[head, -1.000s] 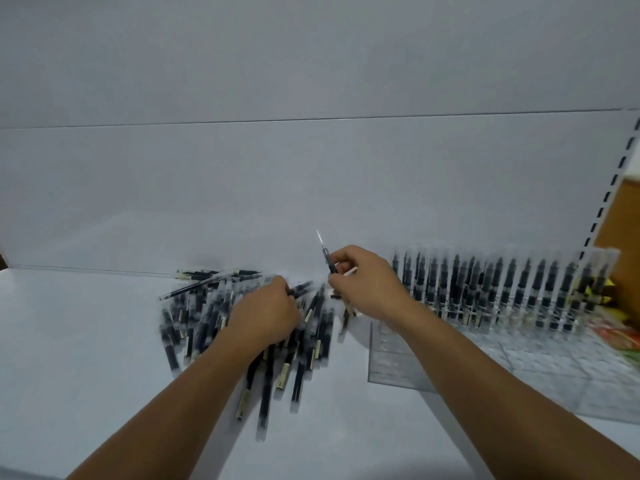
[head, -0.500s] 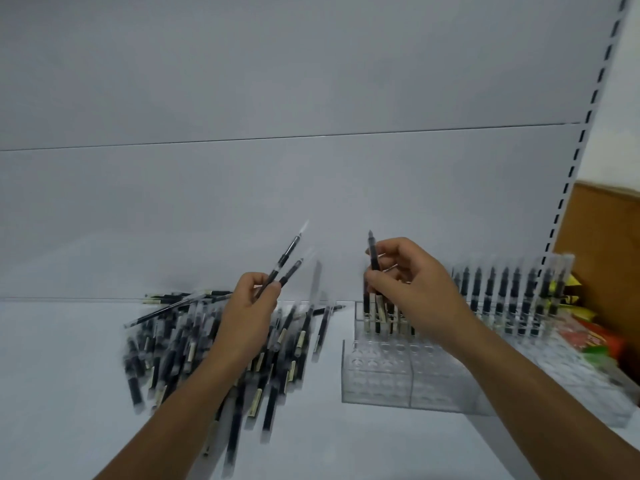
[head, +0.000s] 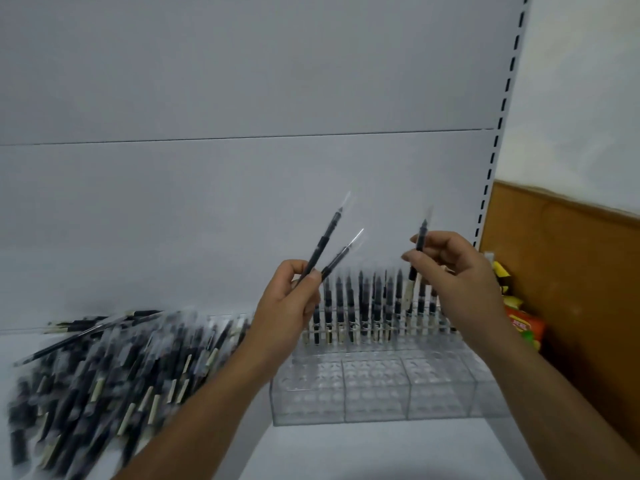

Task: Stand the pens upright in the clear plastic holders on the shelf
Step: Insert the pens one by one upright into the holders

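My left hand [head: 289, 306] pinches two black pens [head: 323, 244] in clear sleeves, their tips slanting up to the right. In my right hand [head: 457, 271] one black pen [head: 419, 237] stands nearly upright, held above the back row of the clear plastic holders [head: 374, 389]. Several pens [head: 363, 306] stand upright in that back row. The front cells hold nothing. A heap of loose pens [head: 104, 368] lies on the white shelf [head: 346, 452] to the left, blurred.
The shelf's white back panel [head: 242, 202] rises behind everything, with a slotted upright [head: 498, 133] at its right edge. Beyond it are a brown board [head: 571, 271] and colourful packets [head: 523, 327].
My left hand has lifted two pens off the heap and carried them right. My right hand with its pen has moved over the holders. The view has swung right.
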A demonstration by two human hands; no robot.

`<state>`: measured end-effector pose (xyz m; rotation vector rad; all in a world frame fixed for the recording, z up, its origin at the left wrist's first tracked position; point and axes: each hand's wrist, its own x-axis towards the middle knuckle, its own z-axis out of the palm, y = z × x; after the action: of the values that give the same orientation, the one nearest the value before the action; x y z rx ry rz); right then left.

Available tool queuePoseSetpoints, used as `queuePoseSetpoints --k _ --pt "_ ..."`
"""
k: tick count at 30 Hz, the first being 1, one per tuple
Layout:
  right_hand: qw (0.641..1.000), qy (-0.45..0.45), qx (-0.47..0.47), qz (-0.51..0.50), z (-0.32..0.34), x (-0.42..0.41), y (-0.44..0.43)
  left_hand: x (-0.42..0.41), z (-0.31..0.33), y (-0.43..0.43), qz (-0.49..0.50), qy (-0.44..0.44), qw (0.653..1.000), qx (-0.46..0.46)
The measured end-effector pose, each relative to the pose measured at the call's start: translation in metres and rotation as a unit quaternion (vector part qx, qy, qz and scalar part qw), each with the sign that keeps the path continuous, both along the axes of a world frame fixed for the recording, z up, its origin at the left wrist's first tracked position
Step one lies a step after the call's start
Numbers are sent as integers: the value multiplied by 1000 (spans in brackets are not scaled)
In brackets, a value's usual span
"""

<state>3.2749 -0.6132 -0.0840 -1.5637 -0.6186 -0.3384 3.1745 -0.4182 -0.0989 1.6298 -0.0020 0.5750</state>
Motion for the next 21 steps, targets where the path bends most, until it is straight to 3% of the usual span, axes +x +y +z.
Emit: queuePoseSetpoints --k 12,17,21 --pt "997 -10 -52 -51 -19 13 -13 27 -13 -35 -68 20 997 -13" --pt "992 -20 -110 -59 -26 16 -12 26 -15 -36 -87 30 996 12" --pt "975 -22 -211 -73 -31 20 -11 25 -16 -36 -88 39 995 18"
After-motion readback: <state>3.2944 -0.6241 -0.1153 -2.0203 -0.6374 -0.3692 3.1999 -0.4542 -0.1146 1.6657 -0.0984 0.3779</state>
